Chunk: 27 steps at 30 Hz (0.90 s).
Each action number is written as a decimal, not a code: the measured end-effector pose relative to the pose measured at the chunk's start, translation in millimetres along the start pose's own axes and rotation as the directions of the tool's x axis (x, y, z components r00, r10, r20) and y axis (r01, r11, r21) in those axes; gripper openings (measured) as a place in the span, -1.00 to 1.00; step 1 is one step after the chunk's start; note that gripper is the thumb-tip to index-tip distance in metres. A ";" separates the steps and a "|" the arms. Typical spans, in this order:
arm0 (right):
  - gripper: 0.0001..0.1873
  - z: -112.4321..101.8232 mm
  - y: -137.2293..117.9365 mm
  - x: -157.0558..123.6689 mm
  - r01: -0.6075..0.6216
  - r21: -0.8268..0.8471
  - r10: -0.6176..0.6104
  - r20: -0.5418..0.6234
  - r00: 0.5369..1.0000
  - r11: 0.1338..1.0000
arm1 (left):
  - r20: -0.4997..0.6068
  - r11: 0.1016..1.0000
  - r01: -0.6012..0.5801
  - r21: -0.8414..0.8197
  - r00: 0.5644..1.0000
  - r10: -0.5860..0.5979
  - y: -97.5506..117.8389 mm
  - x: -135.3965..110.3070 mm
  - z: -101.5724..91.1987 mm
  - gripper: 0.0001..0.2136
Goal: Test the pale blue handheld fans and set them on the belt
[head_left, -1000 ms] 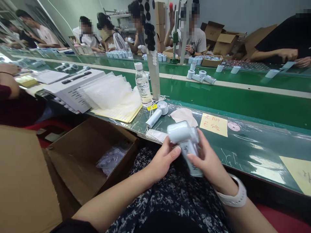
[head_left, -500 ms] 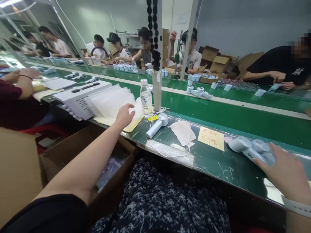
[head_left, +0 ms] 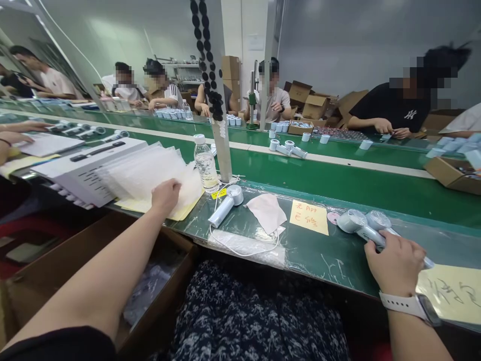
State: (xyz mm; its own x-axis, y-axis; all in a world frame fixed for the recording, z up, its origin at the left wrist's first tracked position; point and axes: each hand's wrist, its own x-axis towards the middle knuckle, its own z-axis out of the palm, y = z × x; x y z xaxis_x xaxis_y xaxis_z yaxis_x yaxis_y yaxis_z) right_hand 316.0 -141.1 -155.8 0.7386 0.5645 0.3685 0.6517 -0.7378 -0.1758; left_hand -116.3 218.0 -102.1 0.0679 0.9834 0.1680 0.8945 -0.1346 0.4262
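My left hand (head_left: 165,196) rests on a stack of translucent plastic sheets (head_left: 150,175) lying over yellow paper, and its fingertips are partly hidden against the sheets. At the right of the bench, my right hand (head_left: 394,263) lies over the handles of a group of pale blue handheld fans (head_left: 361,223), gripping at least one. A white watch band (head_left: 409,304) circles that wrist. Another pale blue handheld fan (head_left: 225,204) lies apart on the bench mat, with a thin white cable (head_left: 240,250) beside it.
A folded white cloth (head_left: 266,213), a yellow note (head_left: 308,217) and a water bottle (head_left: 201,163) stand on the bench. A metal post (head_left: 221,100) rises behind it. An open cardboard box (head_left: 158,260) sits below the edge. Co-workers sit along a green conveyor belt (head_left: 338,183).
One second ago both hands held a fan over my lap. Now the left hand is on the plastic sheets, the right is at the fans on the bench, and the view has turned.
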 end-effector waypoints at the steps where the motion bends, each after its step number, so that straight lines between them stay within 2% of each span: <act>1: -0.45 -1.7 -0.6 -0.6 -0.005 -0.011 0.005 -0.003 1.000 1.000 | -0.015 1.000 0.000 -0.031 1.000 0.000 1.6 -0.4 -3.6 -0.88; 4: -0.49 -6.7 -3.9 -5.2 -0.006 -0.067 0.008 0.037 0.999 0.998 | -0.061 0.991 -0.027 -0.130 0.998 0.020 12.2 -6.7 -15.4 -0.83; 7: -0.49 -8.9 -9.9 -11.6 0.030 -0.057 -0.020 0.172 0.985 0.998 | -0.081 0.966 -0.103 -0.237 0.993 0.086 36.4 -26.0 -25.4 -0.82; 9: -0.46 -9.7 -17.4 -15.7 0.031 0.015 -0.033 0.253 0.967 0.999 | -0.046 0.906 -0.185 -0.380 0.982 0.182 60.0 -46.8 -27.7 -0.77; 11: -0.42 -12.6 -29.0 -20.5 0.002 0.152 -0.053 0.331 0.942 0.988 | 0.082 0.842 -0.214 -0.495 0.953 0.290 86.8 -71.5 -23.6 -0.86; 12: -0.41 -15.4 -36.5 -23.9 -0.040 0.254 -0.061 0.378 0.924 0.966 | 0.185 0.838 -0.217 -0.501 0.919 0.349 100.0 -84.4 -18.7 -0.90; 13: -0.41 -19.1 -45.1 -28.3 -0.091 0.375 -0.084 0.427 0.900 0.923 | 0.303 0.833 -0.225 -0.506 0.857 0.416 112.4 -97.2 -12.0 -0.90; 14: -0.40 -23.7 -54.5 -33.8 -0.146 0.500 -0.124 0.466 0.876 0.854 | 0.375 0.824 -0.225 -0.520 0.806 0.457 123.5 -109.4 -3.7 -0.90; 16: -0.40 -33.6 -74.8 -47.6 -0.221 0.708 -0.243 0.492 0.836 0.671 | 0.477 0.804 -0.209 -0.557 0.712 0.516 140.3 -131.1 15.1 -0.91; 18: -0.42 -41.1 -94.7 -62.3 -0.216 0.819 -0.374 0.455 0.808 0.531 | 0.521 0.779 -0.158 -0.607 0.660 0.541 149.2 -147.3 33.0 -0.94; 20: -0.48 -43.5 -111.2 -74.3 -0.205 0.846 -0.452 0.450 0.770 0.493 | 0.537 0.752 -0.075 -0.654 0.654 0.533 150.5 -156.7 46.4 -0.94; 23: -0.55 -39.0 -125.5 -83.5 -0.196 0.814 -0.482 0.498 0.721 0.547 | 0.545 0.700 0.081 -0.710 0.692 0.473 141.3 -157.6 56.9 -0.82; 25: -0.57 -34.6 -129.0 -84.9 -0.179 0.795 -0.465 0.503 0.728 0.580 | 0.559 0.660 0.180 -0.729 0.712 0.424 131.0 -152.9 58.8 -0.74; 27: -0.57 -31.6 -130.5 -84.2 -0.148 0.788 -0.443 0.479 0.757 0.598 | 0.572 0.630 0.246 -0.736 0.725 0.384 120.8 -147.4 57.3 -0.69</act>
State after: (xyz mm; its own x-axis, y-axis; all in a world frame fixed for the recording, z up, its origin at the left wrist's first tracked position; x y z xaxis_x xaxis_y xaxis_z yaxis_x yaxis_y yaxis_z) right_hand 163.3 -104.0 -135.0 0.3534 0.9320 -0.0805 0.4161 -0.2336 -0.8788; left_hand 7.0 63.8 -126.3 0.6456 0.7305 -0.2225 0.2553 0.0682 0.9645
